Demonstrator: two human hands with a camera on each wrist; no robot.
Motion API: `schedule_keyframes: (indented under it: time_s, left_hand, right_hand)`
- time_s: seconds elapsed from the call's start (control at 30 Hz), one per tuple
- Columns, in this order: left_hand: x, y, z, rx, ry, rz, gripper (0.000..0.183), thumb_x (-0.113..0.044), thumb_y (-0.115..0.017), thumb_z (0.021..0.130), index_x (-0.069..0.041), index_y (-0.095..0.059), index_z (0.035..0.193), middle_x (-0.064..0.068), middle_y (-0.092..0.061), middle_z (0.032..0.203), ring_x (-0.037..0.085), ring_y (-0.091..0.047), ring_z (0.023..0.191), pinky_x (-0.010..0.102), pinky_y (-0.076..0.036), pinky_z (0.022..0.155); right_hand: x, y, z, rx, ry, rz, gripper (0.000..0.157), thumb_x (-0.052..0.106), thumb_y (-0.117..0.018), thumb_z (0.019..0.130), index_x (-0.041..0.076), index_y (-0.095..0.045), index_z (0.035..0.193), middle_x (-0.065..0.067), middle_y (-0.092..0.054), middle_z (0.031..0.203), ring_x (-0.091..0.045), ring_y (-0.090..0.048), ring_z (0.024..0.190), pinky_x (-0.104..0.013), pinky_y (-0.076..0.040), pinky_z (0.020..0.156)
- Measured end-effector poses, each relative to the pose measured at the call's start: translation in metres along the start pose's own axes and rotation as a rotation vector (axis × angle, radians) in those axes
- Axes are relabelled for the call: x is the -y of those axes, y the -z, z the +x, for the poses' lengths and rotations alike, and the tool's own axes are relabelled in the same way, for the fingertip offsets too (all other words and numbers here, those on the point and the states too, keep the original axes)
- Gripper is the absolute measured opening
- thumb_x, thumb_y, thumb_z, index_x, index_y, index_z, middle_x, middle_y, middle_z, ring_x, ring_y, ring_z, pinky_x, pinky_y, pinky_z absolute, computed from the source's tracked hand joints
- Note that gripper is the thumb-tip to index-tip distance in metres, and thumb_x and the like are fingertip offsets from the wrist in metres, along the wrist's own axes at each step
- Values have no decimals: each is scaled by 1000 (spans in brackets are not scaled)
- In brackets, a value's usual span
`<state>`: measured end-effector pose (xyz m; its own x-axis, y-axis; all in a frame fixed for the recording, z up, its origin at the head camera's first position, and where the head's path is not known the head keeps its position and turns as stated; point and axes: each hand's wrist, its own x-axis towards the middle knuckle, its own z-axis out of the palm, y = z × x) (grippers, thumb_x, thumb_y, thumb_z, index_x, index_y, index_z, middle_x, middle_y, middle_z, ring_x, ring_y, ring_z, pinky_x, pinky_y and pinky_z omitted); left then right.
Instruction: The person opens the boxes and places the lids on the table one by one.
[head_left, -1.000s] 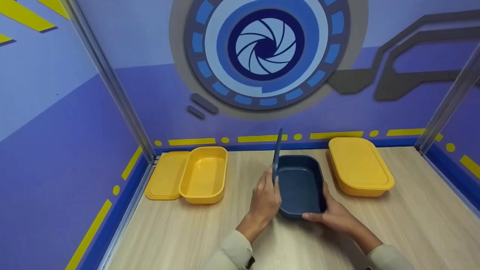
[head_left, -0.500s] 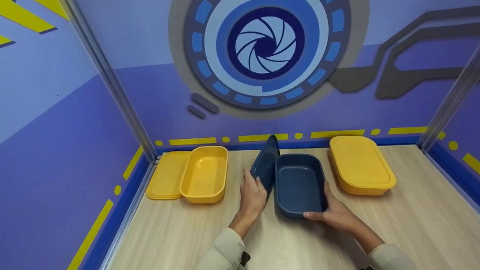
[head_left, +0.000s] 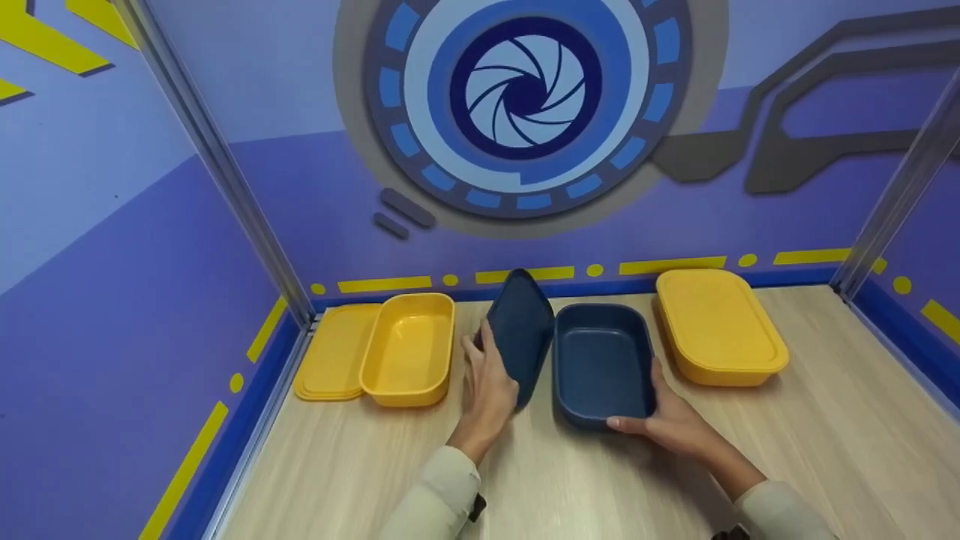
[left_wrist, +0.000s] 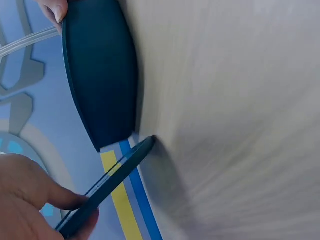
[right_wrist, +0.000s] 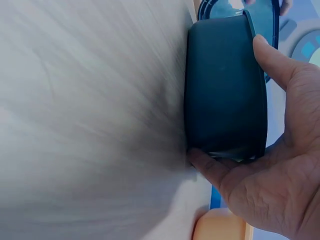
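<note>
In the head view a dark blue open box point(head_left: 604, 367) sits on the table, its inside bare. My right hand point(head_left: 679, 420) grips its near right corner, the thumb over the front rim; the right wrist view shows the fingers along the box's point(right_wrist: 225, 90) side. Just left of the box, a dark blue lid point(head_left: 520, 337) stands tilted, its right edge close to the box. My left hand point(head_left: 487, 382) pinches the lid by its left edge. The left wrist view shows the lid point(left_wrist: 112, 185) edge-on between thumb and fingers, one end low by the tabletop.
An open yellow box point(head_left: 409, 349) stands to the left, beside a flat yellow lid point(head_left: 337, 352). At the right is a yellow box with its lid on point(head_left: 724, 326). A patterned purple wall point(head_left: 300, 202) closes off the table's back edge.
My left hand has moved left with the blue lid, which has gone from upright at the box's edge to leaning left, its face now showing. My right hand keeps its grip on the box.
</note>
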<state>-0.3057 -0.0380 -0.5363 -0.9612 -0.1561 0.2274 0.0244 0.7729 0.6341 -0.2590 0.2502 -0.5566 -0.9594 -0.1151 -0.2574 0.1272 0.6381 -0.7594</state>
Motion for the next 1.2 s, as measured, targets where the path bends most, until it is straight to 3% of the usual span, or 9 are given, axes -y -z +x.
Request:
schedule_keyframes:
  time_s: [0.1, 0.2, 0.5, 0.63, 0.8, 0.93, 1.07, 1.2]
  left_hand:
    - [2, -1, 3, 36, 49, 107, 110, 6, -80, 87, -14, -14, 173, 26, -23, 171, 39, -45, 150, 51, -46, 122]
    - [3, -3, 4, 54, 51, 220, 115, -4, -87, 86, -8, -11, 172, 26, -21, 173, 40, -37, 156, 53, -39, 127]
    - [4, -7, 4, 113, 39, 461, 117, -33, -92, 85, -4, -18, 171, 28, -26, 173, 42, -35, 157, 50, -31, 132]
    - [9, -11, 3, 135, 56, 481, 126, -46, -96, 77, 4, -25, 167, 31, -31, 171, 44, -39, 152, 51, -32, 128]
    - [20, -16, 0, 190, 102, 439, 136, -61, -97, 68, 12, -30, 162, 35, -34, 166, 46, -38, 146, 53, -31, 125]
    - [30, -13, -2, 287, 99, 455, 128, -68, -90, 73, 18, -40, 153, 35, -44, 151, 43, -40, 132, 52, -32, 116]
    - [34, -9, -4, 390, 86, 465, 110, -74, -80, 80, 17, -56, 136, 29, -49, 138, 41, -40, 124, 52, -31, 114]
    - [36, -9, -7, 421, 59, 497, 105, -78, -68, 88, 16, -61, 135, 31, -45, 152, 43, -36, 142, 56, -24, 125]
  right_hand:
    - [-2, 4, 1, -15, -14, -8, 146, 66, -81, 84, 15, 29, 166, -30, 6, 178, -53, -21, 161, -74, -16, 128]
    - [-3, 6, 1, -14, -28, -13, 146, 67, -81, 84, 17, 30, 166, -30, 8, 178, -54, -19, 162, -74, -16, 128]
    - [-7, 4, 1, -15, -45, -7, 146, 69, -80, 84, 19, 29, 166, -29, 7, 178, -53, -20, 162, -74, -16, 128]
    - [-8, 0, 2, -19, -47, 3, 146, 69, -80, 84, 19, 29, 166, -29, 8, 178, -53, -18, 162, -74, -14, 128]
    - [-8, 0, 3, -11, -59, 3, 146, 70, -80, 84, 18, 30, 166, -28, 10, 178, -53, -15, 163, -73, -13, 129]
    - [-8, 1, 2, -14, -58, 9, 147, 69, -80, 83, 18, 30, 166, -28, 10, 178, -53, -14, 163, -73, -12, 128]
    - [-8, 1, 2, -18, -53, 14, 146, 68, -80, 84, 20, 31, 166, -28, 9, 178, -54, -15, 163, -74, -14, 128]
    - [-6, 3, 0, -15, -48, 7, 145, 69, -79, 84, 21, 32, 165, -28, 10, 178, -53, -17, 162, -74, -15, 127]
